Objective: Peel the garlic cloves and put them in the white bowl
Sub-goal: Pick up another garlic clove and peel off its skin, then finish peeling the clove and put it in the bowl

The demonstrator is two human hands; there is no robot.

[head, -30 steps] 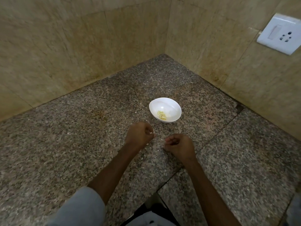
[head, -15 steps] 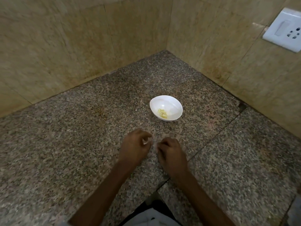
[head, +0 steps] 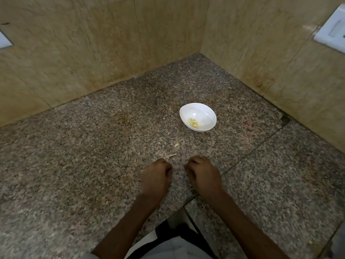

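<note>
The white bowl (head: 203, 114) stands on the granite counter and holds several peeled yellowish garlic cloves (head: 193, 122). My left hand (head: 156, 176) is curled, knuckles up, nearer to me than the bowl. A pale sliver of a garlic clove (head: 170, 156) pokes out from its fingertips. My right hand (head: 202, 173) is curled beside it, a small gap apart, and anything in its fingers is hidden. One small loose garlic bit (head: 176, 145) lies on the counter between the hands and the bowl.
Beige tiled walls close the counter's corner behind the bowl. A white wall socket (head: 331, 34) sits at upper right. A seam runs across the granite counter (head: 93, 165) on the right. The counter's front edge is just below my wrists.
Both hands have drawn back toward me and slightly apart. A small garlic bit now lies uncovered on the counter in front of them. The view has tilted.
</note>
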